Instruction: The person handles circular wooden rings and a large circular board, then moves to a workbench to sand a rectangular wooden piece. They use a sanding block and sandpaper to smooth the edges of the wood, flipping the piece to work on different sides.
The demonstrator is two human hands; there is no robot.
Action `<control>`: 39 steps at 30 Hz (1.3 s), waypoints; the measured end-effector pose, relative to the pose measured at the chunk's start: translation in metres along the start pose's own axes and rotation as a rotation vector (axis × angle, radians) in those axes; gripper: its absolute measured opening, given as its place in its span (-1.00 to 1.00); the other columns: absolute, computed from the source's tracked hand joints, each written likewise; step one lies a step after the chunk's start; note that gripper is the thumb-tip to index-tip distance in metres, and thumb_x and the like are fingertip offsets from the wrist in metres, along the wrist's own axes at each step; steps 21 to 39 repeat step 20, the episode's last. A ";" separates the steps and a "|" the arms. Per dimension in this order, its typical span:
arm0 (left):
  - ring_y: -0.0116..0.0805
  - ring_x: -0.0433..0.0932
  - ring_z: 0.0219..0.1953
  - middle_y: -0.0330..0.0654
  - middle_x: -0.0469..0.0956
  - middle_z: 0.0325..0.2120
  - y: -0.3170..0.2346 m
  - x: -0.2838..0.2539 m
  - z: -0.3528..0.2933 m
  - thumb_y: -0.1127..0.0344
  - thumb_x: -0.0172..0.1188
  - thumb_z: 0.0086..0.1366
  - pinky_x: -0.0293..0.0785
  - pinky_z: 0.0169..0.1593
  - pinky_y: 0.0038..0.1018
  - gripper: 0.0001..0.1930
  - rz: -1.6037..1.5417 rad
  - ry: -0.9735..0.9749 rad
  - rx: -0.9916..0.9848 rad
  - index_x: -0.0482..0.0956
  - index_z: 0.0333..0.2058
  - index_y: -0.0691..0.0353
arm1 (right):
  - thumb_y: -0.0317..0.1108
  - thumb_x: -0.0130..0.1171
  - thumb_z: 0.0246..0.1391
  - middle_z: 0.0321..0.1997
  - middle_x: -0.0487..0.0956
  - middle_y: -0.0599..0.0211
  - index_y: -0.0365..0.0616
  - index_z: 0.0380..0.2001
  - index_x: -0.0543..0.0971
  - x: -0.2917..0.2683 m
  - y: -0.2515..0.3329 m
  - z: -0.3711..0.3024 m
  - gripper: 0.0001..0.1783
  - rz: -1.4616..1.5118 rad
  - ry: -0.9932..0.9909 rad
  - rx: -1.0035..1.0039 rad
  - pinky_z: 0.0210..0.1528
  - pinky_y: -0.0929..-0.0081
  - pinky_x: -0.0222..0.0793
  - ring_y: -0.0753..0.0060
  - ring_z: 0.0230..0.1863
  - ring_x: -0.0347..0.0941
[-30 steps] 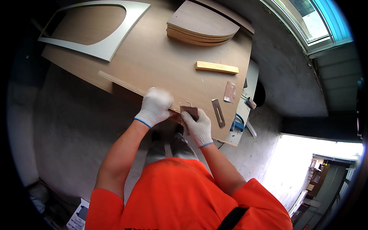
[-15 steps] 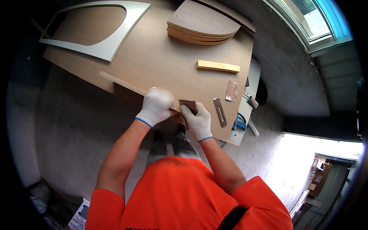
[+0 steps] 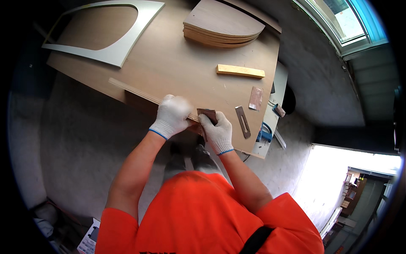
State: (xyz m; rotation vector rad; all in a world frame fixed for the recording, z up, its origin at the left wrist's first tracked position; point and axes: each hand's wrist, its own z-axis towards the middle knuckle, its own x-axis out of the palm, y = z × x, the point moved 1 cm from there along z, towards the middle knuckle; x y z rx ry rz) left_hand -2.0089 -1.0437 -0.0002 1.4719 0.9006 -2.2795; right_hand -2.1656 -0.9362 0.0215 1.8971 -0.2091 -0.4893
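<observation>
A plywood-edged board (image 3: 134, 90) stands along the near side of the brown table (image 3: 177, 59), its layered edge facing up. My left hand (image 3: 172, 113), in a white knit glove with a blue cuff, is closed over that edge. Just right of it, my gloved right hand (image 3: 218, 132) pinches a bent piece of brown sandpaper (image 3: 207, 113) against the board's right end. The thumb lies on the near side of the paper; the other fingers are partly hidden. Most of the board's face is out of sight below the edge.
On the table lie a slotted metal blade (image 3: 242, 122), a worn sandpaper sheet (image 3: 256, 98) and a yellow wood block (image 3: 240, 71). Farther back are stacked curved boards (image 3: 224, 19) and a white cut-out panel (image 3: 127, 42). A blue-handled tool (image 3: 265, 133) rests on a lower surface at right.
Both hands keep their grips in almost the same place. The whole view has shifted very slightly; nothing has been taken up or let go.
</observation>
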 end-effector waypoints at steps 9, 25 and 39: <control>-0.04 0.65 -0.34 -0.17 0.61 -0.49 0.002 0.001 0.000 0.00 0.63 -0.22 0.56 -0.17 -0.11 -0.63 0.009 -0.012 -0.007 0.67 -0.58 0.07 | -0.25 0.35 0.36 -0.48 0.69 0.32 -0.30 -0.11 0.68 0.000 -0.015 -0.008 -0.72 0.047 -0.055 0.025 -0.59 0.51 0.37 0.58 -0.64 0.52; -0.01 0.65 -0.32 -0.18 0.63 -0.48 0.006 -0.002 0.000 0.05 0.61 -0.18 0.57 -0.12 -0.06 -0.70 0.003 0.041 -0.009 0.69 -0.56 0.03 | -0.21 0.32 0.40 -0.17 0.82 0.17 -0.15 0.08 0.69 -0.008 -0.047 -0.030 -0.69 0.047 -0.032 0.027 0.00 0.69 0.61 0.40 -0.22 0.79; -0.01 0.65 -0.32 -0.18 0.63 -0.48 0.006 -0.002 0.000 0.05 0.61 -0.18 0.57 -0.12 -0.06 -0.70 0.003 0.041 -0.009 0.69 -0.56 0.03 | -0.21 0.32 0.40 -0.17 0.82 0.17 -0.15 0.08 0.69 -0.008 -0.047 -0.030 -0.69 0.047 -0.032 0.027 0.00 0.69 0.61 0.40 -0.22 0.79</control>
